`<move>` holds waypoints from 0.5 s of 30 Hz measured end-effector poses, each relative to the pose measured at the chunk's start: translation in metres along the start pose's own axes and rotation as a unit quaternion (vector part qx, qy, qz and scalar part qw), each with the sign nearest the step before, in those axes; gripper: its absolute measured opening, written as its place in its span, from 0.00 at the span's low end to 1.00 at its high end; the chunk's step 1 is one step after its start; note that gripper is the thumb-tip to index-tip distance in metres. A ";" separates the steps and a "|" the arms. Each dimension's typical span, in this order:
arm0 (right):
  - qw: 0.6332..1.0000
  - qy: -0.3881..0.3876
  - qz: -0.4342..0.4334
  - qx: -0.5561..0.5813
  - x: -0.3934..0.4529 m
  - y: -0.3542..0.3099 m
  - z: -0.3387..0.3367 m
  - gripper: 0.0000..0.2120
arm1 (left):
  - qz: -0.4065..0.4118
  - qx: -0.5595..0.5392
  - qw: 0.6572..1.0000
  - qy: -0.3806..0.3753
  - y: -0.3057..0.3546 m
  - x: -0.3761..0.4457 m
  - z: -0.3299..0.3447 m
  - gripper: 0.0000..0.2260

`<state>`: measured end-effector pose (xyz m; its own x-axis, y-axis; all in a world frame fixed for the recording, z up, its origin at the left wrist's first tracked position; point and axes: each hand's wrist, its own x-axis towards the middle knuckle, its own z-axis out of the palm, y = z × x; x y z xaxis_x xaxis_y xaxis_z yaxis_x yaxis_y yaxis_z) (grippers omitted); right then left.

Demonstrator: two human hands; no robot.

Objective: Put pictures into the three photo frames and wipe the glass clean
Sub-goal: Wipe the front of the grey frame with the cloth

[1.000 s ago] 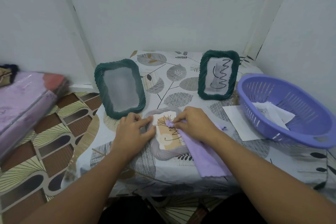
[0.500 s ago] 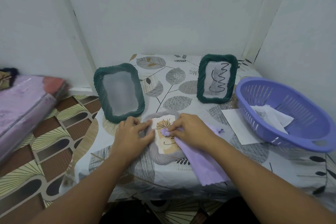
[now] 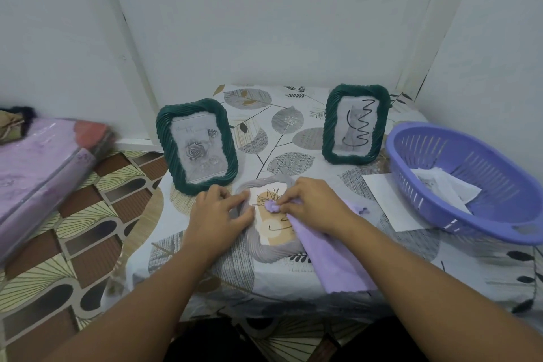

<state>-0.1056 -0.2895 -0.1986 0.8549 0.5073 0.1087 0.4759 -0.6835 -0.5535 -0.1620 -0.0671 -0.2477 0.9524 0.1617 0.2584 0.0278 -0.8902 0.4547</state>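
A grey rope-edged photo frame point(image 3: 266, 253) lies flat on the table in front of me, holding a beige line-drawing picture. My left hand point(image 3: 219, 214) presses down on its left edge. My right hand point(image 3: 316, 204) pinches a bunched lilac cloth point(image 3: 332, 261) against the glass near the top of the picture. Two dark green frames stand behind: the left frame point(image 3: 197, 150) shows a rose picture, the right frame point(image 3: 354, 123) shows a grey shape with a black squiggle.
A purple plastic basket point(image 3: 470, 182) with white paper inside sits at the right, partly on a white sheet point(image 3: 388, 200). The leaf-patterned tablecloth point(image 3: 276, 132) covers a small table in a wall corner. A pink wrapped bundle point(image 3: 38, 167) lies on the floor at left.
My right hand has rubbed the cloth slightly up and left across the glass. The head view shifted, so the rose picture in the left green frame now shows.
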 end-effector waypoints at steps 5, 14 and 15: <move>1.000 -0.017 -0.016 0.005 -0.005 -0.001 0.002 0.06 | -0.002 -0.003 1.000 0.000 -0.001 0.000 0.001 0.28; 1.000 -0.018 -0.002 -0.011 0.004 -0.002 0.002 0.05 | 0.013 -0.015 0.999 0.027 -0.002 0.000 0.003 0.27; 1.000 -0.026 -0.004 -0.010 0.000 0.000 0.002 0.06 | 0.013 -0.014 0.999 0.028 -0.003 0.000 0.003 0.28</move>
<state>-0.1061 -0.2885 -0.2000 0.8399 0.5382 0.0701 0.4867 -0.6896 -0.5362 -0.1609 -0.0661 -0.2517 0.9339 0.1638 0.3177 -0.0057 -0.8818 0.4716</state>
